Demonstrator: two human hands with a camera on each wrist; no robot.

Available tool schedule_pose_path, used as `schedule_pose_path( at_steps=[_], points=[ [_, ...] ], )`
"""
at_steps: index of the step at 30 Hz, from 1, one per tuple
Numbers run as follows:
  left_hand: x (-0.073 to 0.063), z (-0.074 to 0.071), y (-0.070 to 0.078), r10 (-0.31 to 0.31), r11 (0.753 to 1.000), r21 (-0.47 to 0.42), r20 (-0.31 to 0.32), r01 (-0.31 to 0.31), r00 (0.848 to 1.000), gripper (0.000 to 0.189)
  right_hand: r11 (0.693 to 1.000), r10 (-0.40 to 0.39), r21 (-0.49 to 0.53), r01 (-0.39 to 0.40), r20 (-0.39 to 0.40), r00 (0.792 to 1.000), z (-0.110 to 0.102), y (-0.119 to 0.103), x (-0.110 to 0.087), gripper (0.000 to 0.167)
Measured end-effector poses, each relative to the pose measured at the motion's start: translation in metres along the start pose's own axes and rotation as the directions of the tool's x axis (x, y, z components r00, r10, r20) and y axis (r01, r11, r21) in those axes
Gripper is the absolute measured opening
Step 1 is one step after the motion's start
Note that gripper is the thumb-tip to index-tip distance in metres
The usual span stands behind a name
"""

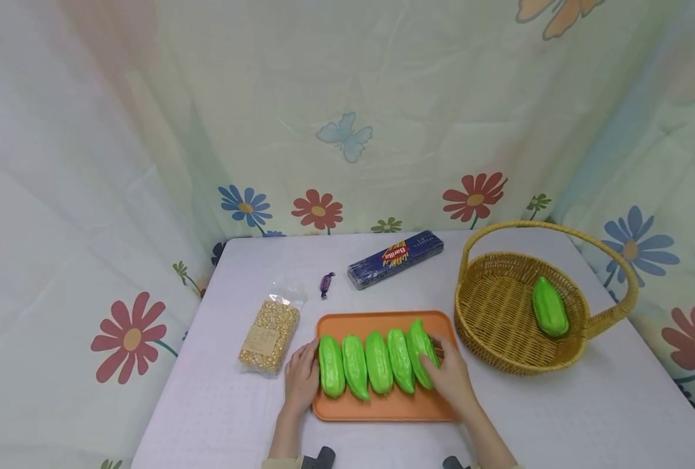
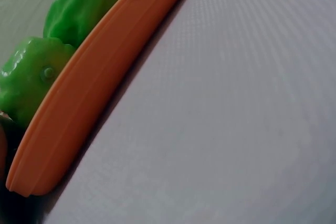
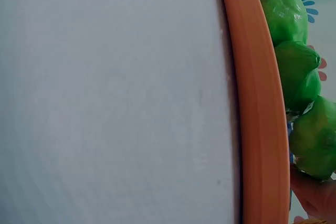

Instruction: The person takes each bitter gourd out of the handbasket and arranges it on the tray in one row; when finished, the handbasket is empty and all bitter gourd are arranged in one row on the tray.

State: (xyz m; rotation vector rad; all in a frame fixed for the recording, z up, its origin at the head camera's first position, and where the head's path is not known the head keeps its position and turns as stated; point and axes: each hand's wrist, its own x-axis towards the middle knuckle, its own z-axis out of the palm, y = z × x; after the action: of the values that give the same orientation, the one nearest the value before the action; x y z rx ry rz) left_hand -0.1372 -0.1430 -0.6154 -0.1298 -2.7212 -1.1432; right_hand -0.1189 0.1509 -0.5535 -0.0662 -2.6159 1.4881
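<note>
Several glossy green ridged vegetables, which look like plastic ones, lie side by side in a row on an orange tray (image 1: 394, 412). My right hand (image 1: 453, 374) holds the rightmost green vegetable (image 1: 419, 352), thumb on its near side and fingers round its right side. At the tray's left edge, my left hand (image 1: 302, 378) rests with its fingers against or just beside the leftmost green vegetable (image 1: 331, 368); contact is hard to tell. Both wrist views show mostly the tray's side wall (image 2: 79, 98) and the vegetables' ends; in the right one, part of my right hand (image 3: 317, 198) shows low down.
To the right stands a wicker basket (image 1: 494, 319) with a tall handle, one green vegetable (image 1: 550, 307) inside. A bag of yellow kernels (image 1: 269, 335) lies left of the tray. Behind are a purple-wrapped candy (image 1: 326, 285) and a blue Barilla spaghetti box (image 1: 395, 259).
</note>
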Motion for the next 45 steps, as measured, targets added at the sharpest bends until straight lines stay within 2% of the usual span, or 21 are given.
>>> schedule_pose_path(
  at_steps=[8, 14, 20, 25, 32, 38, 42, 45],
  points=[
    [-0.001, -0.001, 0.002, -0.034, 0.998, -0.046, -0.004, 0.034, 0.999, 0.04, 1.0, -0.001, -0.008, 0.001, -0.003, 1.0, 0.003, 0.002, -0.002, 0.052],
    [0.0, -0.001, 0.001, -0.035, 0.999, -0.041, -0.014, 0.035, 0.999, 0.04, 0.996, 0.045, -0.083, -0.04, 0.067, 0.997, 0.005, 0.001, -0.002, 0.059],
    [0.0, -0.001, 0.001, -0.041, 0.998, -0.044, -0.009, 0.04, 0.999, 0.04, 0.995, 0.073, -0.077, -0.065, 0.107, 0.992, 0.005, -0.003, -0.003, 0.06],
    [0.001, -0.001, 0.001, -0.039, 0.999, -0.036, -0.012, 0.039, 0.999, 0.04, 0.994, 0.072, -0.09, -0.062, 0.112, 0.991, 0.004, -0.003, -0.003, 0.061],
    [0.0, -0.002, 0.004, -0.029, 0.999, -0.044, -0.031, 0.027, 0.999, 0.039, 0.992, -0.017, -0.122, 0.021, 0.039, 0.999, -0.003, -0.003, 0.0, 0.057],
    [-0.001, -0.002, 0.005, -0.011, 1.0, -0.029, -0.049, 0.009, 0.999, 0.039, 0.996, -0.045, -0.077, 0.048, 0.04, 0.998, -0.02, -0.011, 0.005, 0.051],
    [0.0, -0.002, 0.004, -0.017, 0.999, -0.037, -0.044, 0.016, 0.999, 0.039, 0.991, -0.123, -0.047, 0.123, 0.005, 0.992, -0.033, -0.019, 0.011, 0.046],
    [0.0, -0.001, 0.004, -0.034, 0.999, -0.043, -0.031, 0.033, 0.999, 0.039, 0.983, -0.174, -0.067, 0.171, -0.036, 0.984, -0.044, -0.022, 0.017, 0.041]
  ],
)
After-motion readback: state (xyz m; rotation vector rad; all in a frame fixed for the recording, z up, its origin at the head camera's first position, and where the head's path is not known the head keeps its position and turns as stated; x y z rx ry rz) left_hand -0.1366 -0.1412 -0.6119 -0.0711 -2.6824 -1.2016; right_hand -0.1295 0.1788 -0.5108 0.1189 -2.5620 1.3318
